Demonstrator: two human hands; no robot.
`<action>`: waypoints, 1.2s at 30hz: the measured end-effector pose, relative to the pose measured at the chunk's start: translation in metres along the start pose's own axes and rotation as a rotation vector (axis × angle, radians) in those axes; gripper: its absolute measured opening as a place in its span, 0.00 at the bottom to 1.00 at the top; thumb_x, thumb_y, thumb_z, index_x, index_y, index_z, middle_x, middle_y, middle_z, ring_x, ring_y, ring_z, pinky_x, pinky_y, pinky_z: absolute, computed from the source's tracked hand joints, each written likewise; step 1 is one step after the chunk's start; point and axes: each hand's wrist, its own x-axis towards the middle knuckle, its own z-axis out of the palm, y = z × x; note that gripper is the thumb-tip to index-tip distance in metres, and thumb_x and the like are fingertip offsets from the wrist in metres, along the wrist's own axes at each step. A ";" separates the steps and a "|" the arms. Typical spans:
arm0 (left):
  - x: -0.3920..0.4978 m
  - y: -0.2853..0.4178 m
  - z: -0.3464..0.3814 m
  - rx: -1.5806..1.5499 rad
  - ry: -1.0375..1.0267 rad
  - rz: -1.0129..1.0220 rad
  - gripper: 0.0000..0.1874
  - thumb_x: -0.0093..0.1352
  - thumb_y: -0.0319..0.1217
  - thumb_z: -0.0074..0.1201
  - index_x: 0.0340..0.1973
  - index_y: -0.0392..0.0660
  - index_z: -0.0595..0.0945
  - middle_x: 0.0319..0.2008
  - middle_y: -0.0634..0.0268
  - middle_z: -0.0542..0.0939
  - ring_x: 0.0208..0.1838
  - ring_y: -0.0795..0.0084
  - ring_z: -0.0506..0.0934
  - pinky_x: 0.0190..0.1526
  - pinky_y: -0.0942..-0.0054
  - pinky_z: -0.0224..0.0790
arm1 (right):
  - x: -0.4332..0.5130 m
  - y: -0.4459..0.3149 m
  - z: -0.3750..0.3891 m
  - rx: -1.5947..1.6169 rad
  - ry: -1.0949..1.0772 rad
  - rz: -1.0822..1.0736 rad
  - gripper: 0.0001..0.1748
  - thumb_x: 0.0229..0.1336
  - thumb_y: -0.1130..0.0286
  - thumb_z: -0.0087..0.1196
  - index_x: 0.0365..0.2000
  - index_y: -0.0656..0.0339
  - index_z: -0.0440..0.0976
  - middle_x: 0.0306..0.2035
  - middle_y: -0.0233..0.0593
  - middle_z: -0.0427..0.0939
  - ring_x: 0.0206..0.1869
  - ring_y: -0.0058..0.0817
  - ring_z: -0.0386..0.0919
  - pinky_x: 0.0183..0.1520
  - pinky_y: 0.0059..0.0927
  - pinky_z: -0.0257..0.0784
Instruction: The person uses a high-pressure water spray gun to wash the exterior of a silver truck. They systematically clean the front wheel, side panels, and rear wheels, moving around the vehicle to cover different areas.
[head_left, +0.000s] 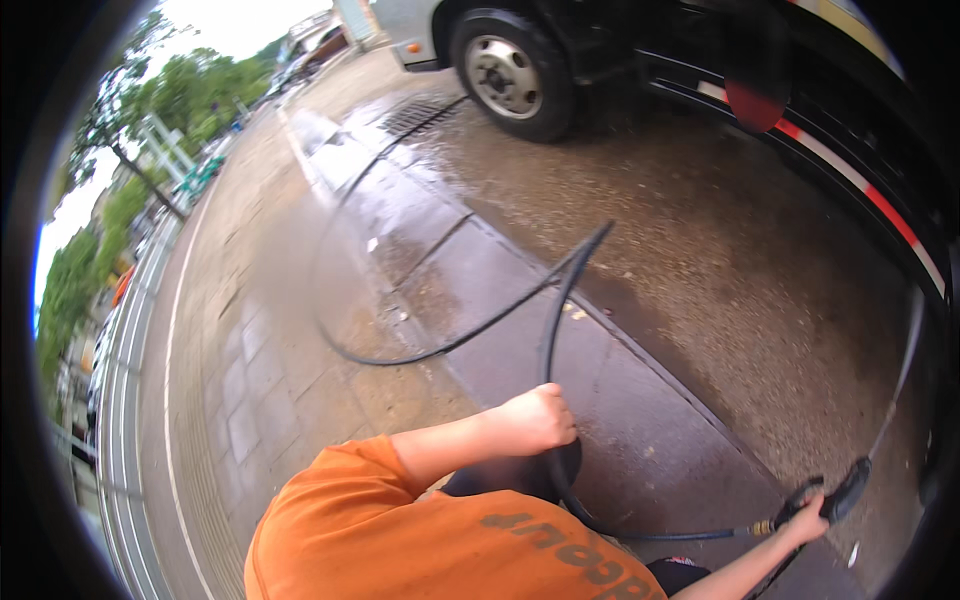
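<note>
My left hand (553, 420) is closed around a black rubber hose (551, 337), in front of my orange shirt. From there the hose loops over the wet paving towards the truck's wheel, and its other part runs past my body to a brass fitting (761, 528). At the lower right, my right hand (808, 519) grips the black handle of a pressure washer gun (847, 491). The gun's thin metal lance (898, 375) points up and away, along the truck's side. Its far tip is hard to make out.
A truck wheel (506, 75) and the truck's side with a red and white reflective strip (825, 154) stand ahead and right. A drain grate (418, 118) lies near the wheel. A metal railing (124, 420) runs along the left, beyond the paved walkway (262, 420).
</note>
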 end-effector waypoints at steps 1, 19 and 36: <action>-0.002 0.001 0.002 0.048 -0.038 -0.009 0.04 0.54 0.34 0.49 0.19 0.51 0.74 0.19 0.72 0.71 0.27 0.71 0.72 0.36 0.71 0.59 | 0.004 0.002 -0.001 -0.010 0.078 -0.042 0.15 0.50 0.70 0.60 0.15 0.67 0.70 0.14 0.34 0.70 0.16 0.21 0.66 0.22 0.26 0.63; -0.034 0.024 0.042 0.030 -0.098 -0.046 0.05 0.54 0.34 0.49 0.17 0.51 0.75 0.19 0.72 0.72 0.28 0.71 0.72 0.36 0.70 0.59 | -0.019 0.011 0.047 -0.085 -0.248 -0.077 0.11 0.53 0.69 0.61 0.27 0.69 0.74 0.22 0.33 0.74 0.22 0.20 0.69 0.28 0.25 0.66; -0.040 0.023 0.039 0.047 -0.147 -0.030 0.06 0.46 0.32 0.55 0.21 0.53 0.77 0.18 0.73 0.69 0.26 0.71 0.71 0.33 0.68 0.59 | 0.012 0.001 0.005 -0.122 0.010 -0.011 0.16 0.47 0.69 0.61 0.36 0.68 0.74 0.31 0.41 0.79 0.33 0.31 0.77 0.41 0.33 0.69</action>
